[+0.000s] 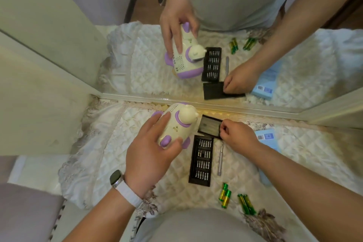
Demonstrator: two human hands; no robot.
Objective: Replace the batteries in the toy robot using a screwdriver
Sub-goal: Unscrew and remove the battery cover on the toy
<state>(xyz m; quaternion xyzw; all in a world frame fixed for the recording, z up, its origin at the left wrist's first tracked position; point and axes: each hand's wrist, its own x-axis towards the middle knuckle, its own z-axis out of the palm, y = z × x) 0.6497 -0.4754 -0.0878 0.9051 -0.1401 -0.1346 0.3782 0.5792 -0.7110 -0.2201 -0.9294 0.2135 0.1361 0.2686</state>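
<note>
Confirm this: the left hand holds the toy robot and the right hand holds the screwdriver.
No. The left hand holds the toy robot, but the right hand grips the black case; the screwdriver lies on the cloth, per the head view.

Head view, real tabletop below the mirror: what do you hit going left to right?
Wristwatch → toy robot → bit tray → screwdriver → blue box. Skipped for overlap: left hand gripping the robot, right hand pinching the case lid, batteries.
</note>
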